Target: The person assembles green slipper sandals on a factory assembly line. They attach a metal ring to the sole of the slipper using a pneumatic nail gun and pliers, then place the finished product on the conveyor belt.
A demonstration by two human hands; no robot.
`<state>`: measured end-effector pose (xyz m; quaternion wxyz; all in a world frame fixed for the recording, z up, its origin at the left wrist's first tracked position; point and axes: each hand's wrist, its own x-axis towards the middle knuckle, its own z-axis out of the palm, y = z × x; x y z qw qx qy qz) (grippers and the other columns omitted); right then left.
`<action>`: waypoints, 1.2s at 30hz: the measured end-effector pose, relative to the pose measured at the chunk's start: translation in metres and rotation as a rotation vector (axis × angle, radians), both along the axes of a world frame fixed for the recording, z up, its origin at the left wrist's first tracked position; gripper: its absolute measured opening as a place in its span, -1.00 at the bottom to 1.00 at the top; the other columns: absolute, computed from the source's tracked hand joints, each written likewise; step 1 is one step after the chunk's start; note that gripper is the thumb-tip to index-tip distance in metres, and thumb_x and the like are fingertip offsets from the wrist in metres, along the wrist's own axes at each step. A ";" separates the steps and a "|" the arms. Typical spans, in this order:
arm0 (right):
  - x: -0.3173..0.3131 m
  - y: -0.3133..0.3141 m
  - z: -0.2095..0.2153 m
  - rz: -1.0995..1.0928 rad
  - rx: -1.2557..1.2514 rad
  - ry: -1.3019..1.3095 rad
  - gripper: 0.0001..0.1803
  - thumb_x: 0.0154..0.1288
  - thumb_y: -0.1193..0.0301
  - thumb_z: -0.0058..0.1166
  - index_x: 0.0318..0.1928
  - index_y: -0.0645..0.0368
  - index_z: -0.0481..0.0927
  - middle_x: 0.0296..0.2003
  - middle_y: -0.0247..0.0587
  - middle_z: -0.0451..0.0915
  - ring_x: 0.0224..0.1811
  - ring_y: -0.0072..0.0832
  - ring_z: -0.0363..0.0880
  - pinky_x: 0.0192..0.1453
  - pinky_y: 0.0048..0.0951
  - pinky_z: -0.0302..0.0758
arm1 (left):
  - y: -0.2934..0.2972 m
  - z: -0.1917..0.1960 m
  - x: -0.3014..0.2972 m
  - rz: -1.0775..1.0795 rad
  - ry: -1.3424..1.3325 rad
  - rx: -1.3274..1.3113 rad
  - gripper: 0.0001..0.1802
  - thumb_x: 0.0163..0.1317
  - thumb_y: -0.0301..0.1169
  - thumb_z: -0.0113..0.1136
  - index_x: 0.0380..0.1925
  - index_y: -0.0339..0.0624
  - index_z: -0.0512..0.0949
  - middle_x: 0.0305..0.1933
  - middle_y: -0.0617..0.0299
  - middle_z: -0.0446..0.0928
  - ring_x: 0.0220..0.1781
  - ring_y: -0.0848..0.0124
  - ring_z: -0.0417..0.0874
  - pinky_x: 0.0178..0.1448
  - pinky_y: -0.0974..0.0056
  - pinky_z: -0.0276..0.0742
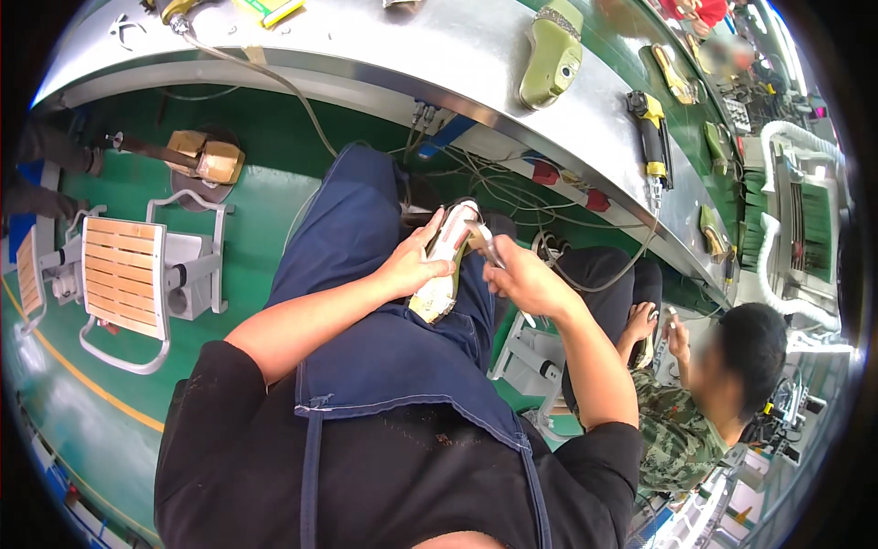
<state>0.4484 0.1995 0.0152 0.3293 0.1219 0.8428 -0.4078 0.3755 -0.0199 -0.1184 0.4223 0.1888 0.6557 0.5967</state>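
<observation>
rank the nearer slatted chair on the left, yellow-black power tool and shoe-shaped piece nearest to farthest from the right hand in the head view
1. shoe-shaped piece: just left of the right hand
2. yellow-black power tool: ahead, right
3. nearer slatted chair: far left

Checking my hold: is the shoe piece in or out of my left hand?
In: your left hand holds the shoe piece, with the thumb across it.
</observation>
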 end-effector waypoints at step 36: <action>-0.034 -0.007 -0.009 0.515 0.304 0.104 -0.74 0.49 0.49 0.01 0.06 0.42 0.45 -0.26 0.32 0.72 -0.09 0.20 0.74 -0.01 0.12 0.62 | -0.002 0.001 -0.005 -0.097 -0.006 -0.095 0.23 0.18 -0.12 0.38 0.69 -0.27 -0.15 0.63 -0.28 0.21 0.62 -0.07 0.34 0.63 0.11 0.26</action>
